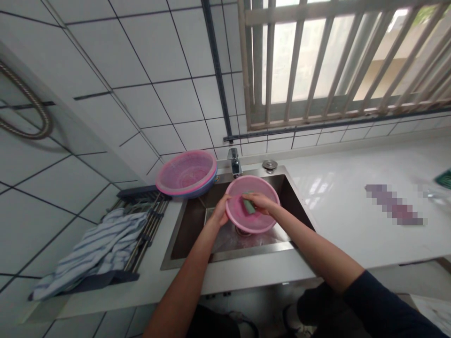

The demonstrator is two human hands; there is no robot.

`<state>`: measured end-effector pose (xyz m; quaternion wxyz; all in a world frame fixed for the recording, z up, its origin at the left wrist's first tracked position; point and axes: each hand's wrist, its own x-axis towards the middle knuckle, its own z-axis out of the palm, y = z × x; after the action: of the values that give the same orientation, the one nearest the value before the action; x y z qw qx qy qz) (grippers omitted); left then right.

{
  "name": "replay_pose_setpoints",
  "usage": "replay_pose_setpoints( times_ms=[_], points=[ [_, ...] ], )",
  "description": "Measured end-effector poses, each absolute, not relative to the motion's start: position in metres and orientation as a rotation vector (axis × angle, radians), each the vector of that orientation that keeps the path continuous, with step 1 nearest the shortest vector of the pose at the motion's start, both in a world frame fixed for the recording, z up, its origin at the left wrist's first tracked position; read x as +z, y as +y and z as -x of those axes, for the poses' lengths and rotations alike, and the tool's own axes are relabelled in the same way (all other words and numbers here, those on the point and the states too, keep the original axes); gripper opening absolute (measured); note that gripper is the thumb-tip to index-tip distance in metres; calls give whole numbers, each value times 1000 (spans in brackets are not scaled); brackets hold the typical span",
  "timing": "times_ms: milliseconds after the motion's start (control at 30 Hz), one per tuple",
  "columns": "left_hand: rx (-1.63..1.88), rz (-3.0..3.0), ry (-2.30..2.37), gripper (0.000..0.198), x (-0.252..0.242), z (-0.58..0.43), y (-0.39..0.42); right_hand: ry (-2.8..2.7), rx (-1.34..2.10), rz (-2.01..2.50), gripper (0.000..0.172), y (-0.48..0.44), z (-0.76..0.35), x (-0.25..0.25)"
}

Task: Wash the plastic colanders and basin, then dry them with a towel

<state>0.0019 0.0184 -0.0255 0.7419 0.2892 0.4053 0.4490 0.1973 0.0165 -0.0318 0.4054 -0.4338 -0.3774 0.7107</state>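
Observation:
A pink plastic basin (252, 228) is held over the metal sink (218, 255), its open side tilted toward me. My left hand (221, 211) grips the basin's left rim, fingers partly hidden by the wall. Inside the basin, my right hand (261, 203) is closed on a green sponge (249, 207), which rests against the inner surface. The faucet (234, 162) stands just behind the basin's far rim. Part of the sink floor and its drain are covered by the basin.
Stacked pink and blue basins (186, 173) sit at the sink's back left corner. A striped towel (102, 246) lies over a folded metal rack (150, 234) on the left. A drain strainer (269, 165) rests behind the sink. White countertop (338, 202) extends right, below a barred window (317, 61).

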Motion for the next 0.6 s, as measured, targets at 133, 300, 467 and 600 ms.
replay_pose_setpoints(
  times_ms=[133,300,467,600],
  points=[
    [923,-582,934,37,-23,-5,17,-1064,1987,1011,29,10,-153,-34],
    [906,-584,880,38,-18,-3,14,-827,1838,885,30,18,-143,-35],
    [933,-620,860,31,-18,-8,13,-770,1582,819,32,28,-158,-30],
    [982,-637,878,34,-22,-5,14,-1227,1621,785,28,21,-153,-32]
  ],
)
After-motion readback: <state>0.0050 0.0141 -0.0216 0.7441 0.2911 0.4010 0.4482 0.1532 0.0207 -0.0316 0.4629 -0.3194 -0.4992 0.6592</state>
